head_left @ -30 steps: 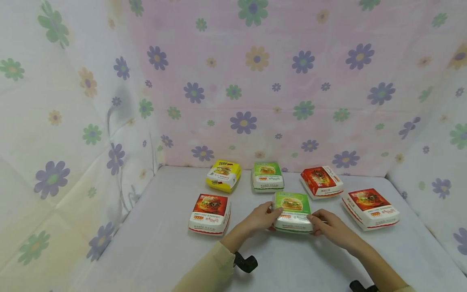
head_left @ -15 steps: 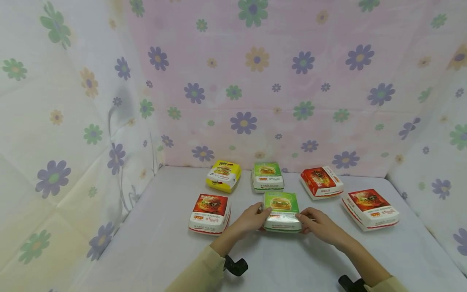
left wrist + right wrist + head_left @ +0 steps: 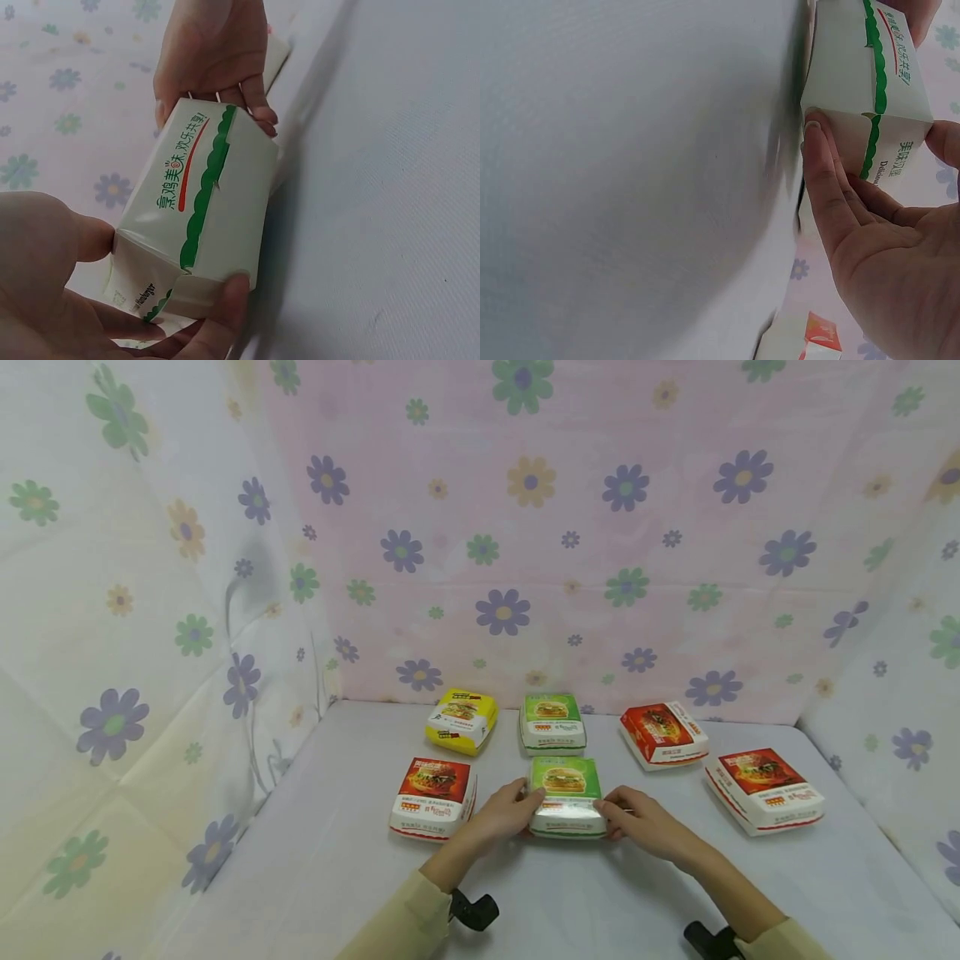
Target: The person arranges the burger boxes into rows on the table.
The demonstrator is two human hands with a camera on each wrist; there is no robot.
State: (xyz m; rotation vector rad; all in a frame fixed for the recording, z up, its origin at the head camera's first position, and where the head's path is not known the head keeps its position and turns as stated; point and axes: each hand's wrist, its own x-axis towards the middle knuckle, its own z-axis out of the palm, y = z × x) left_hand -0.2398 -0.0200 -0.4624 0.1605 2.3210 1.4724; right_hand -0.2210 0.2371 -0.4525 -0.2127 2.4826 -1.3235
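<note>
In the head view, a green-and-white burger box (image 3: 566, 797) with a burger picture on its lid is held between both hands, low over the white tabletop. My left hand (image 3: 506, 811) grips its left end, thumb near the lid's edge, fingers reaching round the side. On the opposite end, my right hand (image 3: 643, 823) holds it with the thumb at the lid edge and fingers along the side wall. The left wrist view shows the box's front wall (image 3: 180, 172) with a green scalloped band. From the right wrist, the same box (image 3: 855, 82) appears with fingertips at its lower corner.
Behind it stand a yellow burger box (image 3: 461, 721) and another green burger box (image 3: 552, 725). A red-and-white box (image 3: 432, 798) lies to the left. Two more red boxes, a rear one (image 3: 663, 735) and a nearer one (image 3: 765, 791), sit at right. Flowered cloth (image 3: 555, 568) walls the table.
Both hands have carried the held green burger box leftward, bringing it in front of the rear green box. The other boxes stay where they were.
</note>
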